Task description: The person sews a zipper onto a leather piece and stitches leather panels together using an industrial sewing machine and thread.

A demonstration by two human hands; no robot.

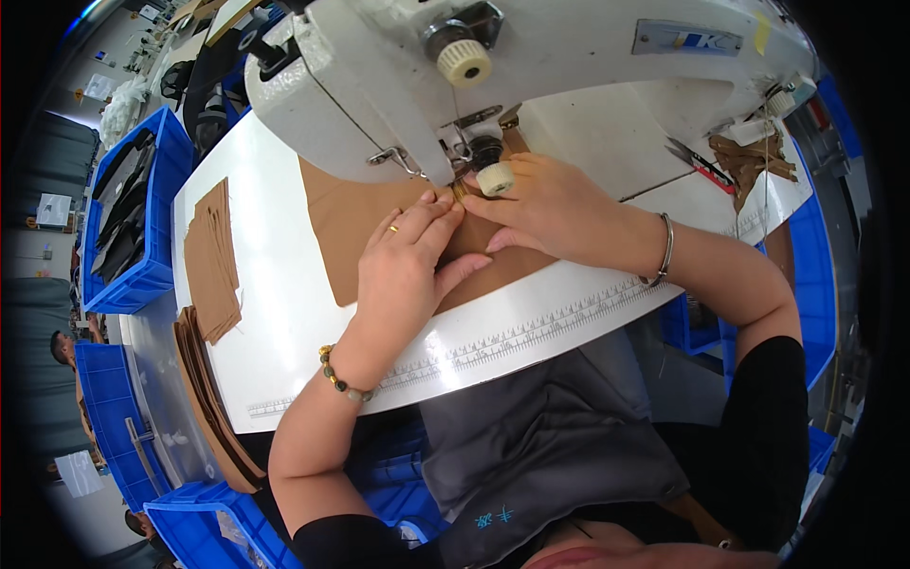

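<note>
A brown sheet of fabric or leather (351,218) lies under the needle area of a white sewing machine (370,90). My left hand (403,261), with a gold ring, rests on it, fingers flat beside one another and thumb spread to the side. Opposite it, my right hand (545,204) bears down on the sheet, thumb apart, its foremost fingertips partly hidden at the machine's cream knob (495,179). Between the fingertips shows a narrow strip with golden lines (460,191); the needle itself is hard to make out.
Brown cut pieces (210,256) are stacked at the left of the white table, with long brown strips (204,389) over its edge. Red-handled snips (706,171) and brown scraps (749,161) lie at right. Blue crates (142,280) flank the table. A printed ruler (531,332) follows the near edge.
</note>
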